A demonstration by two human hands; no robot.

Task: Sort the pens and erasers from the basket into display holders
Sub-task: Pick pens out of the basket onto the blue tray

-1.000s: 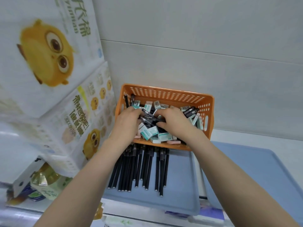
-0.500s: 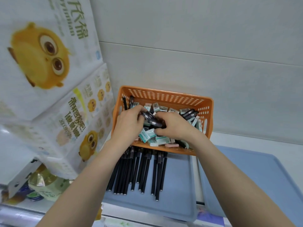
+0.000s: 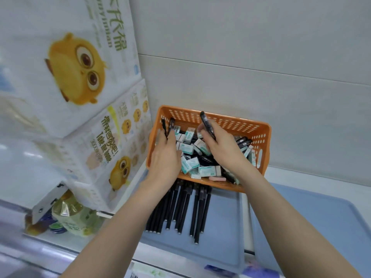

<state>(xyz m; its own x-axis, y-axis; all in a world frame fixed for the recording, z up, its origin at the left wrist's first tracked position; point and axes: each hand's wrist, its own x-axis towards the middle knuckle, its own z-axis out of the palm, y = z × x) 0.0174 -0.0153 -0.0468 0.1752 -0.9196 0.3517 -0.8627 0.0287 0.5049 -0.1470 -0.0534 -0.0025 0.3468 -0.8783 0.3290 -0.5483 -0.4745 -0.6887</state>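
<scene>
- Right hand (image 3: 220, 151), centre frame, grips a black pen (image 3: 207, 126), now lifted above the orange basket (image 3: 251, 127); earlier both hands met low over it.
- Left hand (image 3: 166, 157) has shifted to two leaning pens (image 3: 164, 127) at the basket's left corner; whether it grips them is unclear.
</scene>
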